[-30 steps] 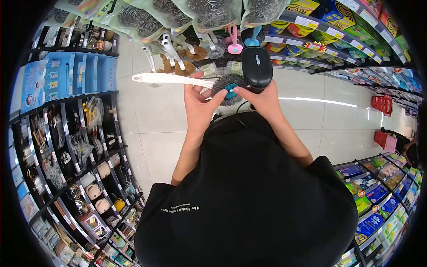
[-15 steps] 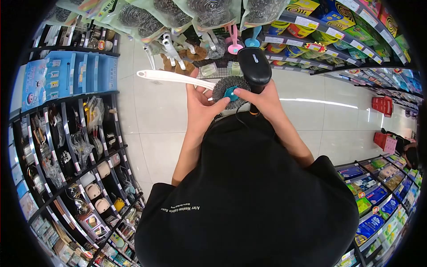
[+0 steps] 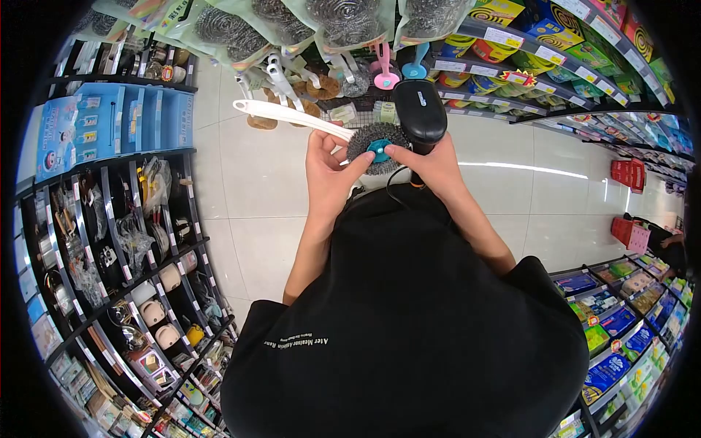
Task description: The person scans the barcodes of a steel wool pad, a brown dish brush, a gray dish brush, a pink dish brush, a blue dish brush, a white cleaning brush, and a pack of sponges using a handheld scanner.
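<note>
I see the left hand [image 3: 330, 171] closed around a scrubber [image 3: 369, 140], gripping it where the long white handle [image 3: 292, 117] meets the round wire head. The fingers are curled behind the handle and the thumb is stretched across the front, its tip pressing the edge of the wire pad. The scrubber is held up in front of the chest, between the two hands. Its handle slants up and away to the left, and its head faces me with a teal hub [image 3: 378, 150] in the middle.

The right hand [image 3: 437, 164] is wrapped tight around the grip of a black scanner [image 3: 419, 109], whose head stands just right of the wire pad and touches it or nearly so; I can't tell which. One fingertip of that hand reaches over onto the teal hub. A dark cable [image 3: 391, 191] drops from the scanner toward the black shirt [image 3: 409, 314].

Bagged wire scourers [image 3: 328, 18] hang above the hands, with more white-handled brushes [image 3: 277, 77] on the rack behind. Shelves [image 3: 109, 241] of small kitchen goods run down the left, and blue boxes [image 3: 109, 124] sit above them. On the right are shelves of coloured packets [image 3: 562, 33], and a red basket [image 3: 628, 171] stands on the pale tiled floor [image 3: 248, 190].
</note>
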